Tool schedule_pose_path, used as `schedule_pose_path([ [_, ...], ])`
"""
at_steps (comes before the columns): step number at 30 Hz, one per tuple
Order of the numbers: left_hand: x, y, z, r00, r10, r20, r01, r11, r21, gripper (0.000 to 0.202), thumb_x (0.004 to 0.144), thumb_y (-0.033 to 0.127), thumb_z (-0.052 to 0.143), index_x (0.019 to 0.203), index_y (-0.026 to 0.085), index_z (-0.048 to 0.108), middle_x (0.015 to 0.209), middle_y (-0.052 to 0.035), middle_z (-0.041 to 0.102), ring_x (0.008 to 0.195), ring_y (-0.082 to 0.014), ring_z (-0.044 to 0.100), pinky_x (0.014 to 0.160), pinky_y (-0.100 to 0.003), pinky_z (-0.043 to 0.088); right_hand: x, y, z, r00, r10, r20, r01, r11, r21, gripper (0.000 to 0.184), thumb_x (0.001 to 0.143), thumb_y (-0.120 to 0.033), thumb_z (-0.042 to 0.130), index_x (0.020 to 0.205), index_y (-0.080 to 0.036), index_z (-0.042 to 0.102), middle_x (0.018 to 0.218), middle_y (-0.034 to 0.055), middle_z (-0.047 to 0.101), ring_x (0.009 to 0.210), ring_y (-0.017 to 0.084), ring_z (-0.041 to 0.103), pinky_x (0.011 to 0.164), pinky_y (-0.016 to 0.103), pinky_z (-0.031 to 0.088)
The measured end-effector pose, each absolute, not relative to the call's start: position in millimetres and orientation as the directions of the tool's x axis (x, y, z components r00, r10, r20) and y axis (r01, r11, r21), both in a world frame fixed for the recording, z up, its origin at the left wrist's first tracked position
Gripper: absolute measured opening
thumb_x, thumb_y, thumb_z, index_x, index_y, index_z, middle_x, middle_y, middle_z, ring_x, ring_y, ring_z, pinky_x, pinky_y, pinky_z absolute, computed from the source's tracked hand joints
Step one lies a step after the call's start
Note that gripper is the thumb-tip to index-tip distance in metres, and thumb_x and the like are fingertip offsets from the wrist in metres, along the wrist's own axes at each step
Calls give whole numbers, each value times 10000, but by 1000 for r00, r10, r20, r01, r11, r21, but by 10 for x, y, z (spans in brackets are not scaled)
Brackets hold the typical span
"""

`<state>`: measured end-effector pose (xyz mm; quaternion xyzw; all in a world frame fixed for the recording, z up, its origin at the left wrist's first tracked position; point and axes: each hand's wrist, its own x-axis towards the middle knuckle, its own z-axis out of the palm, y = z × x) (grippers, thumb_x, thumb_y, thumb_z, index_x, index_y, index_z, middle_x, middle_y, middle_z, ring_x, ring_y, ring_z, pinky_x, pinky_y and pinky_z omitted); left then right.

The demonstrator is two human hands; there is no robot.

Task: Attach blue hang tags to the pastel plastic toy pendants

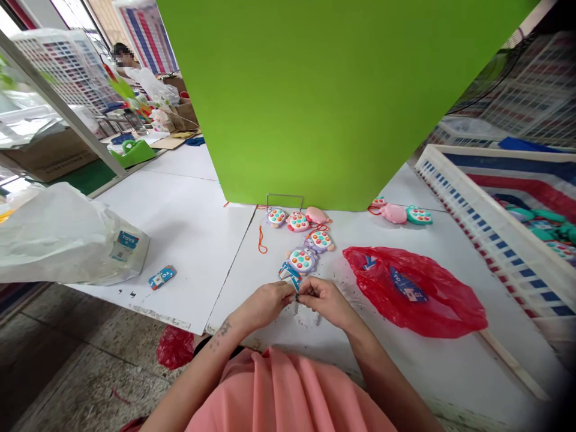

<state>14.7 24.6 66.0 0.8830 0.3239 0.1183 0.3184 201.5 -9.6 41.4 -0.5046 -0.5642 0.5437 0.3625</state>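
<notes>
Blue-and-white printed tag [288, 273] sits between both hands, over the white worktable [189, 240], near its front edge. Left hand [265, 305] and right hand [324, 302] are both narrow, pinching it from either side, fingertips nearly meeting. Exact grip is partly hidden. Thin pale strip [295, 308] shows below the fingers; can't tell what it is.

Just past the tag: purple penguin-shaped toy phone [301, 261], touching the tag. More toy phones lie in a loose row beyond it, with orange cord [260, 240] to their left. Right of the hands: red plastic bag [405, 288] with blue labels. Left: clear plastic bag [58, 240] and small blue toy box [162, 277]. Far right: white plastic crate [468, 157]. Green board [324, 90] stands behind the table.
</notes>
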Motion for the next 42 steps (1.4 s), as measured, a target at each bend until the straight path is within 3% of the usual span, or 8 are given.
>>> schedule_pose_path([
  [6, 149, 194, 737, 809, 588, 13, 529, -736, 423, 176, 862, 152, 429, 848, 188, 601, 833, -46, 637, 784, -184, 596, 718, -278, 430, 1995, -107, 438, -376, 914, -155, 140, -110, -984, 341, 844, -398, 527, 1107, -184, 557, 687, -13, 602, 556, 98, 502, 486, 197, 369],
  [15, 209, 181, 767, 864, 503, -23, 490, -831, 262, 109, 824, 147, 479, 821, 163, 586, 778, -52, 647, 702, -189, 611, 664, -299, 445, 2106, -156, 562, -429, 883, -192, 346, -35, -937, 238, 796, -356, 599, 942, -182, 672, 600, -36, 511, 541, 96, 434, 480, 198, 314],
  [22, 334, 207, 870, 882, 471, -3, 464, -869, 169, 128, 858, 179, 462, 825, 162, 584, 785, -53, 638, 724, -185, 599, 659, -302, 438, 2192, -109, 551, -412, 902, -126, 231, -30, -973, 372, 888, -431, 451, 749, -145, 643, 737, 22, 606, 721, 146, 538, 667, 249, 410],
  [27, 377, 243, 878, 877, 481, 20, 467, -861, 202, 174, 878, 193, 423, 800, 167, 576, 784, -41, 629, 723, -179, 583, 661, -293, 431, 2278, -120, 505, -376, 901, -215, 224, -136, -965, 222, 788, -333, 601, 923, -169, 666, 653, -23, 552, 603, 113, 479, 554, 222, 355],
  [32, 460, 468, 758, 835, 546, 69, 474, -778, 413, 269, 927, 274, 365, 810, 177, 587, 782, -35, 620, 752, -158, 574, 684, -255, 425, 2365, -121, 515, -246, 954, -174, 225, -118, -967, 160, 783, -305, 585, 775, -159, 650, 643, -29, 538, 597, 104, 460, 547, 216, 336],
  [35, 582, 685, 596, 686, 718, 115, 611, -655, 444, 297, 892, 410, 443, 1002, 180, 595, 970, -89, 617, 935, -220, 551, 801, -314, 423, 2434, -107, 468, -110, 985, -132, 227, -105, -968, 183, 787, -334, 576, 756, -162, 631, 666, -21, 561, 628, 116, 491, 577, 222, 367],
  [37, 684, 826, 455, 541, 835, 103, 747, -532, 399, 492, 826, 480, 529, 1194, 154, 514, 1118, -150, 574, 1047, -290, 502, 874, -393, 392, 2484, -107, 396, -7, 994, -107, 203, -103, -974, 192, 783, -348, 578, 766, -163, 626, 686, -11, 577, 647, 125, 511, 596, 229, 390],
  [42, 880, 1026, 197, 429, 903, -31, 787, -357, 504, 833, 702, 433, 679, 1365, 92, 308, 1213, -194, 499, 1150, -317, 443, 943, -408, 355, 2595, -125, 173, 281, 954, -108, 97, -140, -985, 252, 768, -413, 595, 780, -161, 600, 651, -8, 541, 535, 106, 475, 461, 208, 365],
])
